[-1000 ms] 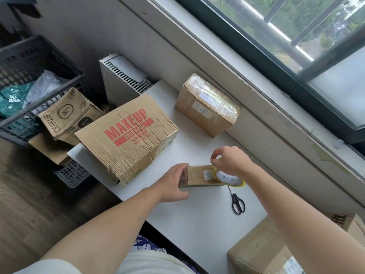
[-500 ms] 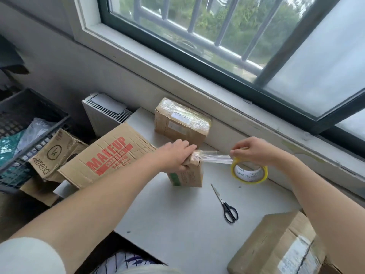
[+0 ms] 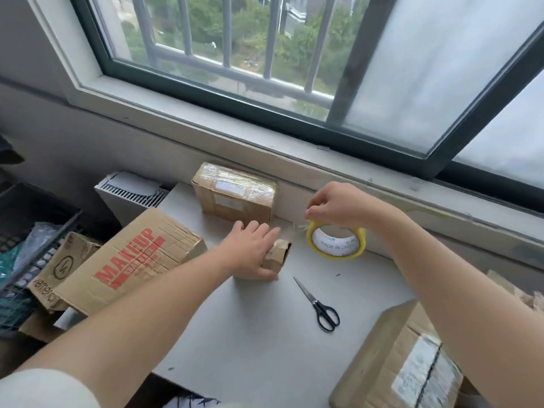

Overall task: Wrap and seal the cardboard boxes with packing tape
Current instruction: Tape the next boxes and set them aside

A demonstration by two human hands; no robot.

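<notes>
**Left hand [image 3: 250, 251] pins the small box, right hand [image 3: 335, 206] runs the tape roll**

Left hand: fingers laid fairly straight and together over the top of the small box [image 3: 278, 256], thumb along its near face. It presses down rather than wrapping round. Likely reason: it anchors both the box and the stuck tape end so the pull doesn't drag either.

Just right of those fingertips is a faint, blurred tape strip [image 3: 294, 228]. It spans from the top edge of the small box to the tape roll [image 3: 335, 242]. I can't tell how well it has stuck down.

Right hand: fingers curled, pinching the top of the roll. The roll hangs on edge just above the table [image 3: 259, 348], near the box, and held that way it can unspool freely.

Scissors [image 3: 319, 304] lie shut on the table just nearer than both hands, between them, within reach for the cut.

Beyond the left hand, against the wall, the wrapped box [image 3: 235, 192] is glossy with tape and looks finished. To its left, the MAKEUP box [image 3: 132, 260] hangs over the table edge. Near the right forearm is another box [image 3: 406, 363] with a label.

Judgement: mid-wrap on the small box. Next the roll goes over and around the box under tension while the left hand smooths the tape down. Risk: slack lets the tape fold onto itself.
</notes>
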